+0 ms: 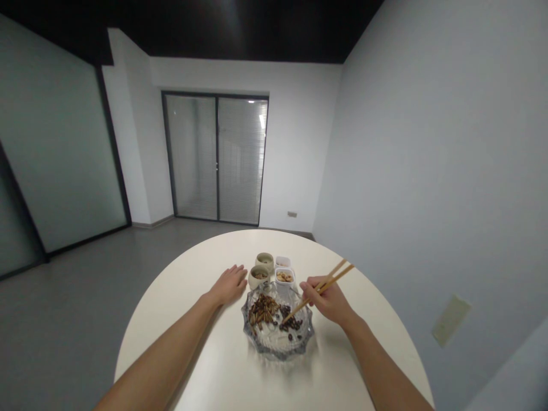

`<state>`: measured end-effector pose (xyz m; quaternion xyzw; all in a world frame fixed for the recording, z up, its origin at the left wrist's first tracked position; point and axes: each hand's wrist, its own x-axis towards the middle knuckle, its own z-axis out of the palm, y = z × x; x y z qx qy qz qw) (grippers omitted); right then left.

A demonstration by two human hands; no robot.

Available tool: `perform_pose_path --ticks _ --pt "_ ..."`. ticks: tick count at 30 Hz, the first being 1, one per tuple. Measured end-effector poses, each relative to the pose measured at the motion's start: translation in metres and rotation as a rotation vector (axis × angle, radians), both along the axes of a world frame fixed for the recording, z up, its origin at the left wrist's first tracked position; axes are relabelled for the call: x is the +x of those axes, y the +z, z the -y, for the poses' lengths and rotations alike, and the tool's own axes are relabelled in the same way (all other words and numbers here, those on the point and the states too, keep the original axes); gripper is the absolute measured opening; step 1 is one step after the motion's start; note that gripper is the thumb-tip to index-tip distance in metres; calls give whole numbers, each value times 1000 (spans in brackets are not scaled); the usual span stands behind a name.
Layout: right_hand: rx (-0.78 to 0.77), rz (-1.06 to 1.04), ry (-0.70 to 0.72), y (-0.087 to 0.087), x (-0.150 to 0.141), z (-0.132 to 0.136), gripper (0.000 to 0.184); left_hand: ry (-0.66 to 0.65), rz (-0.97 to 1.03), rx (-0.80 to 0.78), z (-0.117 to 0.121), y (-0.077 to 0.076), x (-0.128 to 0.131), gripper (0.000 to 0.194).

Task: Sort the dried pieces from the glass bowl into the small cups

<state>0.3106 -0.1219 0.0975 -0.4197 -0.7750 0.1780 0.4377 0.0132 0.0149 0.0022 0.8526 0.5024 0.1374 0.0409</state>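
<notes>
My right hand is closed around a pair of wooden chopsticks. Their tips reach down among small dark beans or seeds in a scalloped clear glass bowl; whether they pinch one is too small to tell. On the bowl's left side lies a pile of brown, slender dried pieces. My left hand lies flat on the table with its fingers stretched out, next to a round pale-green cup holding small brown pieces. Behind that cup stands a similar cup.
A small white container with light tan pieces stands behind the bowl, and another white container sits behind it. Everything rests on a round white table. A white wall rises close on the right; glass doors are at the back.
</notes>
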Motion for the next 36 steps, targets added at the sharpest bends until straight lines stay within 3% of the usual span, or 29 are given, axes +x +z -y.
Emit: perform_pose_path --ticks 21,29,36 --pt "-57 22 5 -4 1 0 54 -16 12 3 1 2 0 49" --pt "48 -59 -25 3 0 2 57 7 25 -6 2 2 0 49" --pt "253 -88 -170 17 -5 -7 55 -4 20 -6 3 4 -1 52"
